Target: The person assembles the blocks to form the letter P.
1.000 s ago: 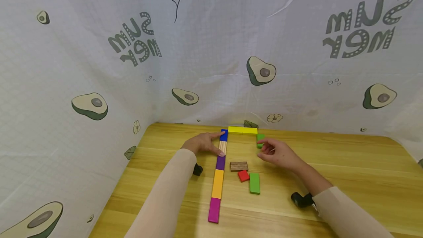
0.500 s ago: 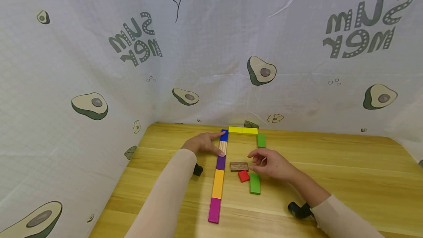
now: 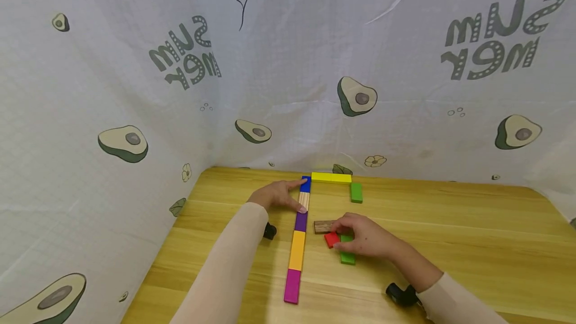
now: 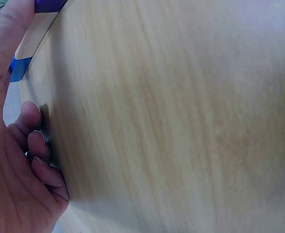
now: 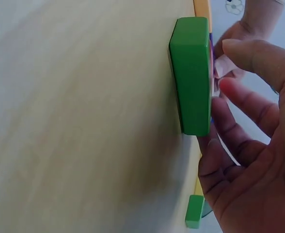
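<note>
My left hand (image 3: 278, 195) rests beside a row of flat blocks in the head view. Its index fingertip touches the blue block (image 3: 305, 187), and the thumb tip lies where the striped light-wood block (image 3: 303, 200) meets the purple block (image 3: 300, 222). Below these come an orange block (image 3: 296, 250) and a magenta block (image 3: 292, 286). My right hand (image 3: 366, 236) hovers at a small red block (image 3: 331, 239), thumb and index finger apart on either side of it. Under this hand lies a green block (image 5: 193, 77), partly hidden in the head view. The fingers partly cover a brown wood-grain block (image 3: 323, 227).
Two yellow blocks (image 3: 330, 178) stand end to end along the back, with another green block (image 3: 356, 192) at their right end. A white printed curtain (image 3: 292, 64) hangs behind the wooden table (image 3: 472, 244). Black devices (image 3: 400, 295) sit at the wrists.
My right hand has moved from the back green block toward me and left, down to the red block. The left hand stays where it was.
</note>
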### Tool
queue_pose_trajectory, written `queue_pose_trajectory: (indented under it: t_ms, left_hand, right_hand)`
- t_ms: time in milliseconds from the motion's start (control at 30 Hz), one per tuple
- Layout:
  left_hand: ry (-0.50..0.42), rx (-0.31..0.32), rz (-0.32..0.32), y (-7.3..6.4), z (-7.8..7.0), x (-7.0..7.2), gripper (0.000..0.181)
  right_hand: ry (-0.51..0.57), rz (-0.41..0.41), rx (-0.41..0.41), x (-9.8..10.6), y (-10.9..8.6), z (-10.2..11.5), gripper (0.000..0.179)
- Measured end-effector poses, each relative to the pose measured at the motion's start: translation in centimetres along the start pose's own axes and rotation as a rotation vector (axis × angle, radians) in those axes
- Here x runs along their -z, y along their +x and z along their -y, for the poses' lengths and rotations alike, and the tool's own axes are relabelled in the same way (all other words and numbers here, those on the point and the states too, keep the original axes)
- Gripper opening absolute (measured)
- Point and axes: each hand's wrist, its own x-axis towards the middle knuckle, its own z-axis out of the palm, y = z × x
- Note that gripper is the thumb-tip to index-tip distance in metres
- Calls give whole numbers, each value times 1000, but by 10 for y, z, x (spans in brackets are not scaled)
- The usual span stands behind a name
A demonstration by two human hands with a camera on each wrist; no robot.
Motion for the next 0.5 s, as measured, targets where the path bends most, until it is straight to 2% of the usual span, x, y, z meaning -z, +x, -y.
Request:
queue_pose_trajectory:
  t_ms: [133,500]
  left_hand:
    - [0,8,1,2,0,0,101]
    - [-12,23,1,3,0,1,101]
  right_hand:
    - [0,-8,-34,-3,1,0,31]
    - [-38,-25,-54,-11,6,1,25]
